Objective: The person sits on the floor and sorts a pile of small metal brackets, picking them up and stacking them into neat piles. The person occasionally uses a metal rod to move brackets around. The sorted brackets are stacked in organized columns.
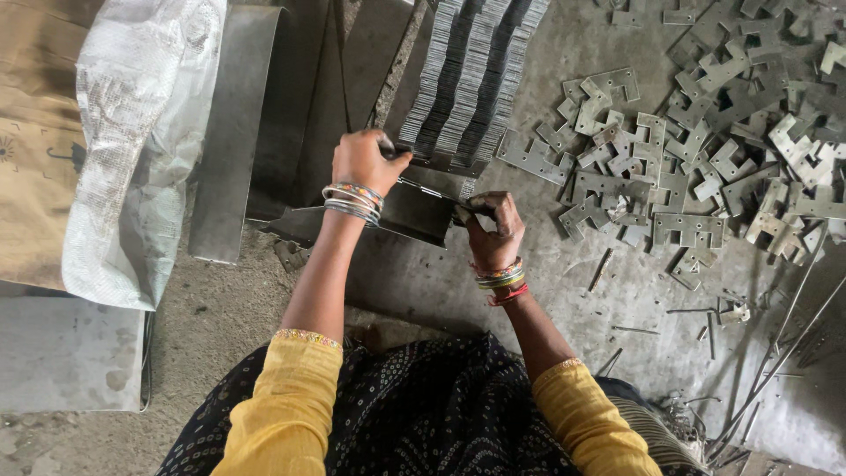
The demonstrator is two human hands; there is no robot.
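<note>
At the centre of the head view, a stack of thin metal stampings (471, 75) is seen running away from the person toward twelve o'clock, its long axis lying near vertical in the frame and leaning slightly to one o'clock. The near end of the stack is met by the left hand (363, 161), which is closed in a loose fist with the fingertips pressed onto the lowest plates; bangles are worn on that wrist. The right hand (495, 225) is held just below and toward four o'clock of the stack's end, its fingers curled and pinching what appears to be a thin flat piece, though the piece itself is too dark to be made out with certainty. Of the two, the left hand is the nearer to the stack. A bent grey sheet-metal tray (414, 211) is set between the hands beneath the stack's end. At nine o'clock a white woven sack (132, 150) is draped over a brown cardboard sheet (35, 141); a faint dark printed mark is borne on the cardboard's left edge. From one to three o'clock a loose heap of notched flat brackets (687, 167) is spread across the concrete floor (546, 291), well apart from both hands.
</note>
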